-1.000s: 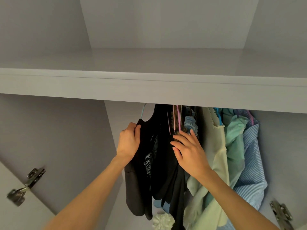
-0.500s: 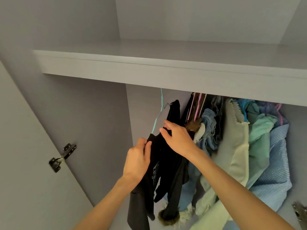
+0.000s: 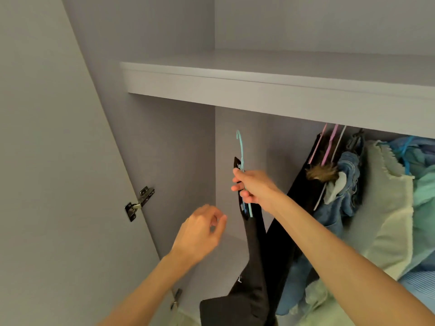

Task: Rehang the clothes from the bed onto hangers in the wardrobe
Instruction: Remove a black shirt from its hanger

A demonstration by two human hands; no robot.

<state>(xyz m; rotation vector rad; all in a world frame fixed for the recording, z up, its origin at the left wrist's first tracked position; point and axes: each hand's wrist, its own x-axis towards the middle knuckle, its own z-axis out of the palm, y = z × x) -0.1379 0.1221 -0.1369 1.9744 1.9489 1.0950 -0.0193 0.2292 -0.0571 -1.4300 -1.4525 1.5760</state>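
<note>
My right hand (image 3: 253, 189) grips a light blue hanger (image 3: 240, 147) by its neck, with a black garment (image 3: 253, 255) draped on it and trailing down. The hanger's hook is in the air below the wardrobe shelf (image 3: 270, 90), off the rail. My left hand (image 3: 200, 234) hovers to the left of the black garment, fingers loosely curled, holding nothing. More clothes hang to the right: another black garment (image 3: 303, 189) on pink hangers (image 3: 329, 144), a denim piece (image 3: 348, 184), a pale yellow garment (image 3: 388, 208) and teal and blue clothes (image 3: 421, 165).
The wardrobe's left side panel (image 3: 164, 149) and open door (image 3: 47, 161) carry metal hinges (image 3: 138, 203). The rail is hidden behind the shelf front. Bare back wall (image 3: 270, 142) shows between the held hanger and the hanging clothes.
My right hand has taken the blue hanger and pulled it with the black garment left, away from the other clothes. My left hand has let go of the garment and dropped lower left.
</note>
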